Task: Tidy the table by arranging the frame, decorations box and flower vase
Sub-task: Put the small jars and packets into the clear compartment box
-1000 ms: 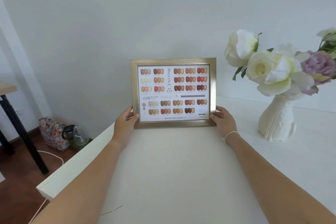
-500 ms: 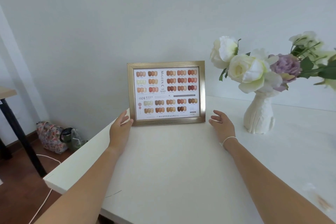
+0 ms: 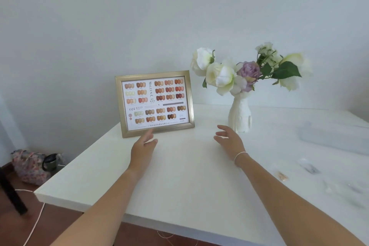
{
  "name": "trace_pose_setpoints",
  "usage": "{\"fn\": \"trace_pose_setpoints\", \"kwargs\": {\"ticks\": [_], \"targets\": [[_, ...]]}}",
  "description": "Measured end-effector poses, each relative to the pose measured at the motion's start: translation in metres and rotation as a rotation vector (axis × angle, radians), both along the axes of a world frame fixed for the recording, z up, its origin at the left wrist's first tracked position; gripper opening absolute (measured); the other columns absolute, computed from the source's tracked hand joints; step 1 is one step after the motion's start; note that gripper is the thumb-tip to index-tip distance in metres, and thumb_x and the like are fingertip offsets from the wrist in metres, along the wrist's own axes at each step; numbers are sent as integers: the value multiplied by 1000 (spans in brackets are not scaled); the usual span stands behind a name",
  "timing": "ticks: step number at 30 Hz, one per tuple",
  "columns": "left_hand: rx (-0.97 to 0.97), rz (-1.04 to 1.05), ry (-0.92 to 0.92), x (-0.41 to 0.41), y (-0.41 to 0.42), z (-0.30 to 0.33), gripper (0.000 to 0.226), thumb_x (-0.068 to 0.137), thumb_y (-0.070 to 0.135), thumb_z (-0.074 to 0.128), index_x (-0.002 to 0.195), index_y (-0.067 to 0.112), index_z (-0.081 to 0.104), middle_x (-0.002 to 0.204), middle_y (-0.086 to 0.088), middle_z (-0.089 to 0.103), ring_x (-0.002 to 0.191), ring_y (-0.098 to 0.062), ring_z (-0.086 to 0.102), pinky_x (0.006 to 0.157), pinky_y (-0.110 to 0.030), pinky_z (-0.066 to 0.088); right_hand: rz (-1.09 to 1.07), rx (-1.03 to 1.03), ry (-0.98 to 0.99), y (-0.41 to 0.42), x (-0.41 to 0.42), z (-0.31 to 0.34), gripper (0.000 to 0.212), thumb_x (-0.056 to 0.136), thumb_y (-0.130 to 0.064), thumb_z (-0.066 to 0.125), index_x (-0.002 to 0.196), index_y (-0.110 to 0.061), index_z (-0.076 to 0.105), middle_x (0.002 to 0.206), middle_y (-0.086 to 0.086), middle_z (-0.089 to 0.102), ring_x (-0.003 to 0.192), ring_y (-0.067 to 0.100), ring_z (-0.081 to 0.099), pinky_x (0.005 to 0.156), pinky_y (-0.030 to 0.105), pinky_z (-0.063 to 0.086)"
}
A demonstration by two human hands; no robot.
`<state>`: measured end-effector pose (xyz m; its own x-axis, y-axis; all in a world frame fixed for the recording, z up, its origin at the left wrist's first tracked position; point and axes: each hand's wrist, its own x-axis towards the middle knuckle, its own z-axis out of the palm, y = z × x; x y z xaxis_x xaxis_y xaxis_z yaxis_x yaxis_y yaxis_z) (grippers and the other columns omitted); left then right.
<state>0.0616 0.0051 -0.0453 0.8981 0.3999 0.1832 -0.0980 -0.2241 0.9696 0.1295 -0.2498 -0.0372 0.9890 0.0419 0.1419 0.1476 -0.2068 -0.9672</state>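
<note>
A gold frame (image 3: 155, 103) with a nail-colour chart stands upright at the back left corner of the white table (image 3: 179, 177), against the wall. To its right stands a white textured vase (image 3: 240, 115) holding white and lilac flowers (image 3: 235, 74). My left hand (image 3: 144, 146) hovers open just in front of the frame's lower edge, apart from it. Between the frame and the vase, my right hand (image 3: 229, 141) is open over the table and holds nothing. A clear, blurred box (image 3: 331, 136) lies at the right.
Small blurred bits (image 3: 308, 167) lie on the table's right side. On the wooden floor to the left are a floral bag (image 3: 30, 166), a dark bottle (image 3: 51, 163) and a white cable (image 3: 36, 223). A black table leg (image 3: 10, 191) stands at the far left.
Both hands have let go of the frame and drawn back toward me. The frame stays standing against the wall. The view has shifted right and back, showing more of the table.
</note>
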Motion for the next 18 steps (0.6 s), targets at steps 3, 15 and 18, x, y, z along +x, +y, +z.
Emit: {"fn": "trace_pose_setpoints", "kwargs": {"ticks": [3,15,18], "targets": [[32,-75,5,2,-32,3,47,91,20,54,136,26,45,128,1,54,106,-16,56,98,-32,42,-40,-26,-36,-26,-14,6,33,85,-14,59,116,-25,56,104,-3,59,86,10,55,68,17,40],[202,-352,-9,22,-161,11,43,91,18,54,134,19,48,131,-4,53,104,-12,54,83,-20,36,-233,-145,-129,-162,-50,20,28,85,-14,58,108,-28,58,103,-5,61,81,0,58,65,10,41],[246,-418,1,26,-190,9,42,91,19,54,132,21,50,128,-1,54,104,-12,54,84,-20,36,-294,-166,-128,-189,-56,18,26,85,-14,57,104,-32,57,102,-7,61,80,-4,57,54,7,44]]}}
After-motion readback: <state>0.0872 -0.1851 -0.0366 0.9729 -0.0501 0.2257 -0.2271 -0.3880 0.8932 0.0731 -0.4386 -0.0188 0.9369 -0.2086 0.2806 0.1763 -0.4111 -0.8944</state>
